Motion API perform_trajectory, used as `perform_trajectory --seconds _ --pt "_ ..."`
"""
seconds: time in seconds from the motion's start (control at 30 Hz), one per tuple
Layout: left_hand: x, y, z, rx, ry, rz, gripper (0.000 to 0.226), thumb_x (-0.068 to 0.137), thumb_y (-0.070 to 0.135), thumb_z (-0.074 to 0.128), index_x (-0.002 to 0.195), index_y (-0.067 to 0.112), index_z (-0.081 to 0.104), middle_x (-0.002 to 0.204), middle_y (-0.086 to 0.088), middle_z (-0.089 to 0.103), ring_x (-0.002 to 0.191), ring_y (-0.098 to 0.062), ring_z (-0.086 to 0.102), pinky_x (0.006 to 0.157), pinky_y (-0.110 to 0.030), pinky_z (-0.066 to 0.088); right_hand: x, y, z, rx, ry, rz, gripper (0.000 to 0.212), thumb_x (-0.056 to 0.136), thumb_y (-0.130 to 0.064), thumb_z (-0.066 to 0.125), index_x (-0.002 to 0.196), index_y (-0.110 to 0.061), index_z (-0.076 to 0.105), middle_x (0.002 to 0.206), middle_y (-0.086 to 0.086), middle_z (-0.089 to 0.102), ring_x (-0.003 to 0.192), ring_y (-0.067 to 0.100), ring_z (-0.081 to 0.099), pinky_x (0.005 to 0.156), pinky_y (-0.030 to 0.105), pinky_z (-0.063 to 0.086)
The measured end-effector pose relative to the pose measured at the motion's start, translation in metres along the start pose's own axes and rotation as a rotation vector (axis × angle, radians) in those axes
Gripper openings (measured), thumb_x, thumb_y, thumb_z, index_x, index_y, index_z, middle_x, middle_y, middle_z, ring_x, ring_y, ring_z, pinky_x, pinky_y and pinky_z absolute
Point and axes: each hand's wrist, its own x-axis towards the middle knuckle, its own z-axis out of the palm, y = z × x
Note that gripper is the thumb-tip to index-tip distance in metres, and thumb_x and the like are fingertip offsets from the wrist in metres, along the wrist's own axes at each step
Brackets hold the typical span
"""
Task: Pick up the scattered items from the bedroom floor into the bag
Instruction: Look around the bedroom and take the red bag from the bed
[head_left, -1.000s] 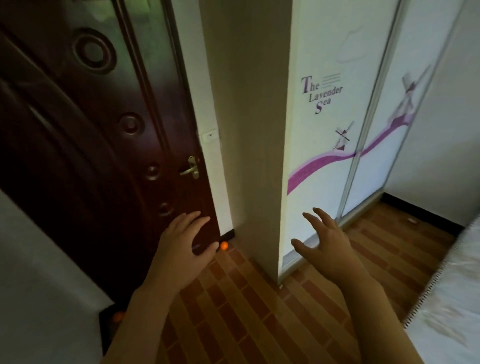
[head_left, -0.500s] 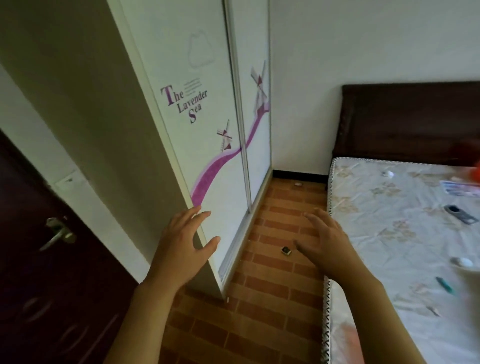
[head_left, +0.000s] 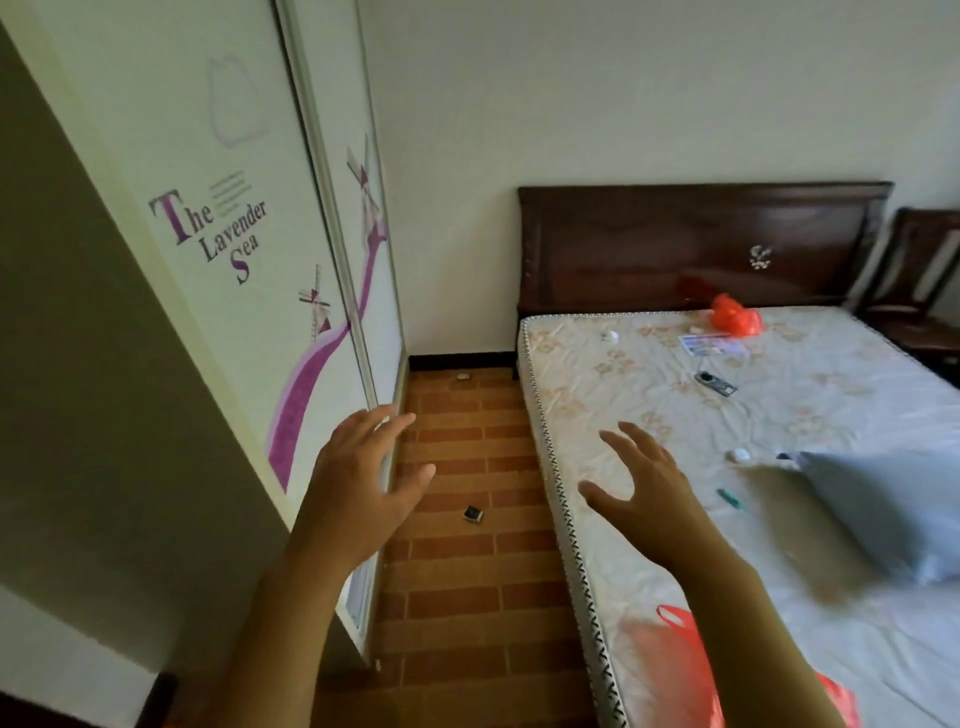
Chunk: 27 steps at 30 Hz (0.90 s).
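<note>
A small dark square item (head_left: 473, 514) lies on the brick-patterned floor (head_left: 457, 587) between wardrobe and bed. A small pale item (head_left: 463, 375) lies on the floor by the far wall. A red plastic bag (head_left: 675, 660) lies on the mattress's near corner, partly hidden by my right forearm. My left hand (head_left: 363, 488) hovers open above the floor beside the wardrobe. My right hand (head_left: 644, 488) hovers open over the mattress edge. Both hold nothing.
A white sliding-door wardrobe (head_left: 249, 291) lines the left side. The bed (head_left: 779, 415) on the right carries a second orange bag (head_left: 735, 314), a remote (head_left: 716, 383), a card, small bits and a blue pillow (head_left: 883, 509). A dark chair (head_left: 919, 291) stands far right.
My view has swung right from the dark door to the aisle and the bed. Both hands stay raised and open with nothing in them.
</note>
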Motion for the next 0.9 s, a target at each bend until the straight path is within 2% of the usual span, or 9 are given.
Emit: perform_trajectory --seconds 0.27,0.37,0.43,0.5,0.63,0.8,0.9 --pt "0.042 0.039 0.080 -0.166 -0.166 0.187 0.066 0.092 0.068 0.057 0.150 0.039 0.047 0.162 0.009 0.042 0.151 -0.018 0.037 0.114 -0.052 0.047 -0.037 0.059 -0.023 -0.045 0.094 0.237 0.078 0.090 -0.062 0.067 0.157 -0.032 0.041 0.170 -0.005 0.025 0.156 0.022 0.023 0.124 0.052 0.029" --pt "0.060 0.068 0.106 -0.171 -0.229 0.241 0.067 0.093 0.065 0.057 0.152 0.036 0.045 0.163 0.007 0.039 0.153 -0.020 0.033 0.117 -0.054 0.043 -0.039 0.089 -0.033 -0.032 0.147 0.298 0.080 0.085 -0.071 0.062 0.154 -0.035 0.044 0.168 -0.006 0.029 0.154 0.019 0.028 0.122 0.053 0.033" --pt "0.074 0.091 0.119 -0.172 -0.239 0.278 0.068 0.093 0.061 0.060 0.153 0.031 0.047 0.163 0.005 0.040 0.153 -0.021 0.033 0.121 -0.050 0.038 -0.035 0.109 -0.039 -0.028 0.178 0.317 0.084 0.080 -0.077 0.055 0.153 -0.035 0.044 0.167 -0.006 0.032 0.153 0.018 0.031 0.121 0.052 0.034" --pt "0.089 0.112 0.134 -0.159 -0.241 0.312 0.067 0.094 0.057 0.062 0.152 0.029 0.048 0.162 0.004 0.041 0.152 -0.019 0.034 0.121 -0.045 0.036 -0.028 0.131 -0.047 -0.008 0.191 0.342 0.084 0.081 -0.075 0.057 0.154 -0.035 0.043 0.167 -0.005 0.031 0.153 0.019 0.031 0.122 0.049 0.033" --pt "0.117 0.152 0.166 -0.150 -0.290 0.353 0.070 0.092 0.068 0.052 0.152 0.032 0.047 0.161 0.007 0.042 0.151 -0.017 0.033 0.121 -0.047 0.038 -0.010 0.177 -0.068 0.048 0.233 0.384 0.089 0.077 -0.080 0.053 0.153 -0.036 0.042 0.166 -0.006 0.032 0.151 0.020 0.034 0.121 0.050 0.036" --pt "0.151 0.206 0.207 -0.119 -0.298 0.419 0.064 0.094 0.057 0.065 0.151 0.032 0.049 0.160 0.009 0.043 0.151 -0.011 0.031 0.123 -0.037 0.031 0.011 0.232 -0.093 0.080 0.267 0.397 0.079 0.086 -0.064 0.067 0.155 -0.035 0.042 0.166 -0.007 0.031 0.150 0.021 0.034 0.121 0.048 0.035" --pt "0.171 0.237 0.225 -0.133 -0.331 0.450 0.066 0.092 0.060 0.062 0.150 0.031 0.051 0.160 0.007 0.044 0.150 -0.012 0.031 0.120 -0.034 0.027 0.009 0.262 -0.104 0.106 0.281 0.428 0.078 0.088 -0.062 0.068 0.156 -0.035 0.040 0.168 -0.006 0.028 0.152 0.022 0.031 0.121 0.051 0.035"
